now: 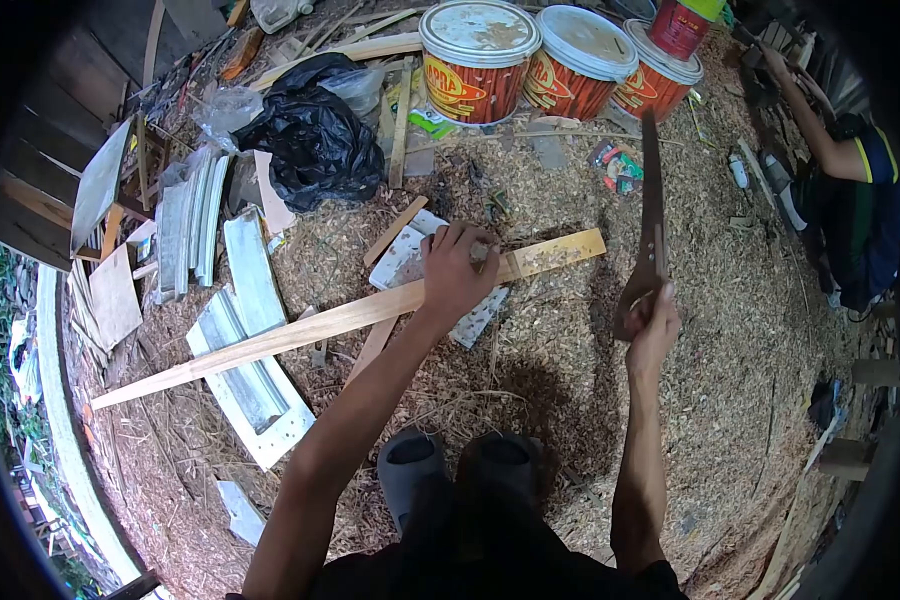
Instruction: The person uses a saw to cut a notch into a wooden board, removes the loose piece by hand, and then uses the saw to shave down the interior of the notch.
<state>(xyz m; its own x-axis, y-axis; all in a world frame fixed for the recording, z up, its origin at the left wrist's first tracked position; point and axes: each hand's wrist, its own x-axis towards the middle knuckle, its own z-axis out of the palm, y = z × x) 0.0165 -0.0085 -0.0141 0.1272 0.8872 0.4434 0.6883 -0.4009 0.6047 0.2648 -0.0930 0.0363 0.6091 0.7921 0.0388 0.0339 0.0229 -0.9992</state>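
Note:
A long pale wooden board (300, 332) lies slantwise over the ground, its right end past my left hand (460, 268). That hand presses on the board near its right part, fingers curled against the wood. Under the board there is a white, stained piece (402, 258). My right hand (654, 325) is wrapped round the handle of a handsaw (653, 215), whose blade points up and away from me. The saw is to the right of the board's end, apart from it.
Three paint buckets (478, 65) stand at the top. A black plastic bag (310, 135) and pale metal offcuts (250, 375) lie to the left. Another person (850, 210) is at the upper right. Wood shavings (730, 400) cover the ground.

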